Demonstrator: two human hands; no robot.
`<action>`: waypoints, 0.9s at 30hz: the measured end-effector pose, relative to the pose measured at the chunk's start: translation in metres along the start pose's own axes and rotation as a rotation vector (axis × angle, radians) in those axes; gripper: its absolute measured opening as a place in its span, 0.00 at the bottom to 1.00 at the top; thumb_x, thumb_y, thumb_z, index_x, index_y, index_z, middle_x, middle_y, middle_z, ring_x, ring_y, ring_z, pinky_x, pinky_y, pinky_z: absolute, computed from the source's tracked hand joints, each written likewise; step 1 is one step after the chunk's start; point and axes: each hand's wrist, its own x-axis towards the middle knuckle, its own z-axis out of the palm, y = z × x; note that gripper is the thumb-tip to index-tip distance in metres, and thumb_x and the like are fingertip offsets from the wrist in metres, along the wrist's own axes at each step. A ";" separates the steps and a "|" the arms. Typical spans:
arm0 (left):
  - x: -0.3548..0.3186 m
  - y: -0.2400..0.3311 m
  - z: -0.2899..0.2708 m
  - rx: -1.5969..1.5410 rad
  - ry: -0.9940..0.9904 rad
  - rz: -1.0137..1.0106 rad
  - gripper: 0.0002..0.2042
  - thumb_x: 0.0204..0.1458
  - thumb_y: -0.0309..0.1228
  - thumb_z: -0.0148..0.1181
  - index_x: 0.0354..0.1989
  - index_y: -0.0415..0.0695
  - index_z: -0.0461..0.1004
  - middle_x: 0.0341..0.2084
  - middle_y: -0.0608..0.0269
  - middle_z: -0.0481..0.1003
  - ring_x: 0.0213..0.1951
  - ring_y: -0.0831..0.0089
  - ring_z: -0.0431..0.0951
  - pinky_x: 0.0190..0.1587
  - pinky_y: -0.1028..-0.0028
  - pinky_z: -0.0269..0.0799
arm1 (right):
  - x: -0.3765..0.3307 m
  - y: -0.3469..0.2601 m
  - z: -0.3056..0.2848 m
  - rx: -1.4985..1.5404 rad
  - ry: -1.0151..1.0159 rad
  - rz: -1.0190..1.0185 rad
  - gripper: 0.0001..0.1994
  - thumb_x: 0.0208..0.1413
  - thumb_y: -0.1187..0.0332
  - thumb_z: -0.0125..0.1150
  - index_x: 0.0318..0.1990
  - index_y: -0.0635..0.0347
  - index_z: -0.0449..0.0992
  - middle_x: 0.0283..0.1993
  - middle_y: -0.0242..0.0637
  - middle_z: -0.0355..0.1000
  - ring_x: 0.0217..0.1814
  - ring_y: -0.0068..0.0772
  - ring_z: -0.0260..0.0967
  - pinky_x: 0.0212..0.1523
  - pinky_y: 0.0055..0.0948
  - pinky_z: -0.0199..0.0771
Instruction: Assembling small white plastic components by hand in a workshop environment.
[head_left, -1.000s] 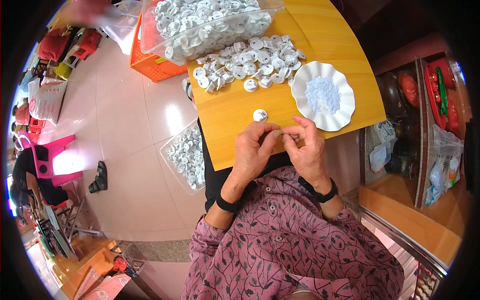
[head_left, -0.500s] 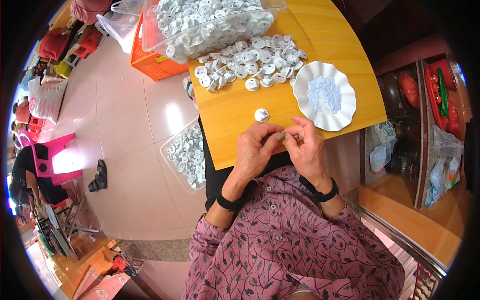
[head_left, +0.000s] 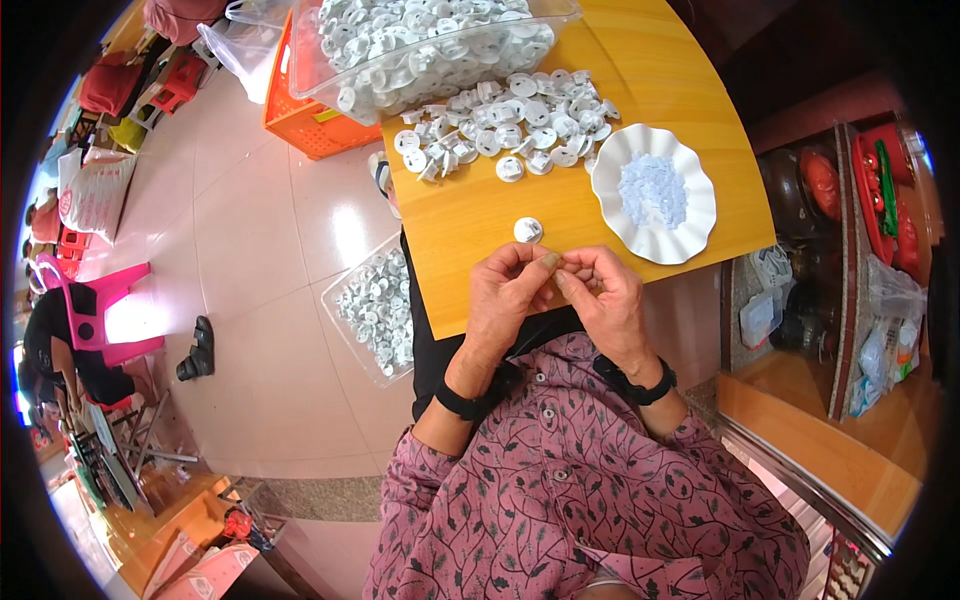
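Two hands meet in a fingertip pinch beside a lone white piece

The left hand (head_left: 508, 290) and right hand (head_left: 605, 300) come together at the centre of the frame, over the near edge of the yellow counter (head_left: 450, 225). Each grip is drawn closed, thumb against fingers, tips nearly meeting. Whether something small is pinched there cannot be told, since the fingers cover the spot.

The lone white piece (head_left: 528, 230), a round disc with a raised block, sits just above the left fingers in the frame. It looks like moulded plastic: probably light, stiff and a little slick, not easily broken. The disc's rim or the sides of the block would be the likely places to take hold. A pile of similar pieces (head_left: 510, 125) lies at upper centre, in front of a clear tub (head_left: 315, 80) full of more.

Right of centre, a white scalloped plate (head_left: 700, 215) carries pale blue bits (head_left: 645, 180); these seem very light and apt to scatter, best taken with fingertips.

Both forearms rise from the lower part of the frame and angle inward, each with a black band at the wrist. The wrists stay low, with the backs of the hands showing.
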 end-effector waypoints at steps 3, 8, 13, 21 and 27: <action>-0.001 -0.001 -0.002 -0.027 0.031 -0.033 0.07 0.59 0.30 0.62 0.37 0.37 0.78 0.23 0.69 0.76 0.22 0.85 0.72 0.25 0.83 0.70 | 0.000 0.002 0.000 -0.040 0.000 -0.009 0.05 0.58 0.77 0.65 0.40 0.66 0.75 0.35 0.35 0.75 0.35 0.22 0.76 0.34 0.22 0.77; 0.000 0.000 -0.008 -0.042 -0.018 -0.104 0.07 0.58 0.30 0.62 0.35 0.37 0.78 0.25 0.67 0.76 0.22 0.83 0.73 0.24 0.82 0.71 | 0.001 0.000 -0.001 -0.065 0.002 -0.079 0.03 0.59 0.78 0.63 0.38 0.65 0.75 0.33 0.33 0.72 0.32 0.20 0.73 0.32 0.22 0.74; 0.001 0.000 -0.010 -0.073 -0.040 -0.158 0.09 0.59 0.31 0.59 0.33 0.37 0.78 0.23 0.65 0.77 0.20 0.79 0.74 0.23 0.80 0.71 | 0.001 0.001 -0.001 -0.086 0.003 -0.060 0.04 0.59 0.76 0.61 0.35 0.65 0.72 0.32 0.37 0.72 0.29 0.26 0.71 0.30 0.27 0.72; 0.000 0.002 -0.009 -0.072 -0.069 -0.188 0.10 0.59 0.32 0.59 0.33 0.37 0.78 0.23 0.64 0.77 0.19 0.78 0.74 0.23 0.80 0.72 | -0.002 0.013 -0.002 -0.105 -0.023 -0.023 0.05 0.61 0.74 0.56 0.35 0.65 0.68 0.29 0.43 0.69 0.29 0.40 0.69 0.32 0.37 0.69; 0.000 0.000 -0.008 -0.082 -0.074 -0.170 0.10 0.60 0.32 0.58 0.34 0.37 0.79 0.23 0.65 0.76 0.20 0.79 0.74 0.23 0.80 0.72 | -0.002 0.009 -0.004 -0.099 -0.053 0.032 0.05 0.63 0.74 0.54 0.36 0.65 0.67 0.29 0.44 0.69 0.30 0.43 0.69 0.32 0.39 0.69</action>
